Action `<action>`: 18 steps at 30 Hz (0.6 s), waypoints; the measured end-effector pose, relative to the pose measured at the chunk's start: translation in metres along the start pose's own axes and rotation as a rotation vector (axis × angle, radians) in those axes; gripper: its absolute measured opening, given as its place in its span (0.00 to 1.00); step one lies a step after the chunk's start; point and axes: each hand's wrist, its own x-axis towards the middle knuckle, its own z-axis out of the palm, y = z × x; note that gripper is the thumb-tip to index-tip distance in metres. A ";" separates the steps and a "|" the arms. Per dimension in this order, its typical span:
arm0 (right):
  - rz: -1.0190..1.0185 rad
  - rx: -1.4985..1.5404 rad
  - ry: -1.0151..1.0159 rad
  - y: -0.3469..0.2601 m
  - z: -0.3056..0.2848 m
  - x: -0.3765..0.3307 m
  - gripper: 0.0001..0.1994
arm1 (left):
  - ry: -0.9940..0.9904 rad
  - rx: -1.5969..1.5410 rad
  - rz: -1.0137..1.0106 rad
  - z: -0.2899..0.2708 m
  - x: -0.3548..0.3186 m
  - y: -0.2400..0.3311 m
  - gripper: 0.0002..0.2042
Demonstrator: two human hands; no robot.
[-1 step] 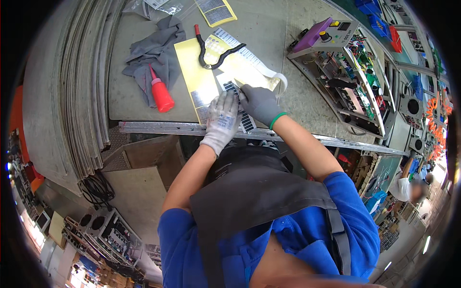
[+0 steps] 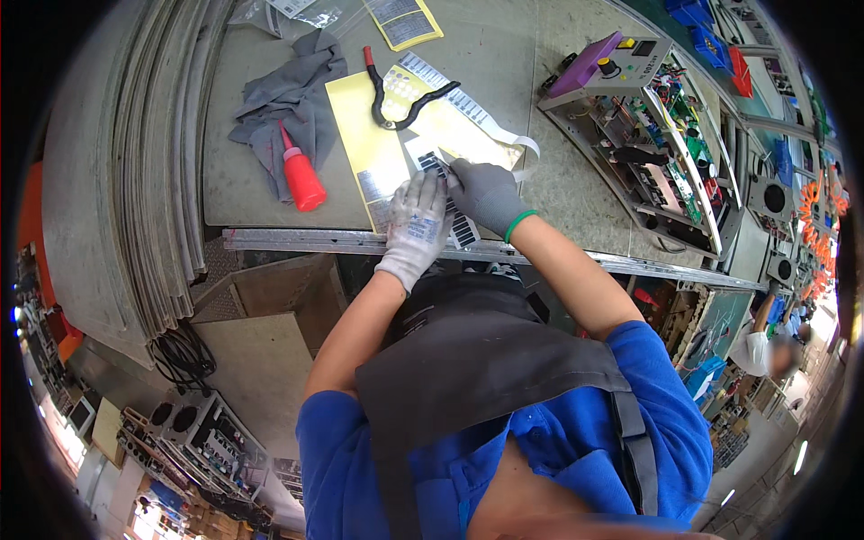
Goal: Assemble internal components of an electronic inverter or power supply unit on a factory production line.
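We see the left hand (image 2: 416, 227) lying flat over a label strip (image 2: 464, 232) at the near edge of the workbench (image 2: 576, 202); the right hand (image 2: 487, 195) curls against it, whether pinching we cannot tell; panels (image 2: 94, 180) stand stacked leftward.

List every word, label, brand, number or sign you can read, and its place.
Purple-and-grey control panel: a short marking, not copied out here.
Gloved left hand: blue print, too small to read.
Nearer yellow sheet: printed block, too small.
Farther yellow sheet: fine print, too small.
White label strip: print too small.
Black-barred strip: no text legible.
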 end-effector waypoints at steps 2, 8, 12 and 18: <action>-0.003 -0.040 -0.036 -0.003 -0.003 0.002 0.15 | 0.005 0.001 0.009 0.000 -0.002 0.002 0.32; 0.008 -0.052 -0.058 -0.003 -0.004 0.003 0.14 | -0.018 0.017 0.012 -0.002 -0.001 0.001 0.31; 0.024 0.025 0.039 -0.003 0.005 0.001 0.13 | -0.004 -0.012 0.013 -0.002 -0.001 0.000 0.32; 0.018 0.149 0.108 0.002 0.016 0.001 0.13 | -0.059 0.000 0.009 -0.002 -0.002 0.001 0.32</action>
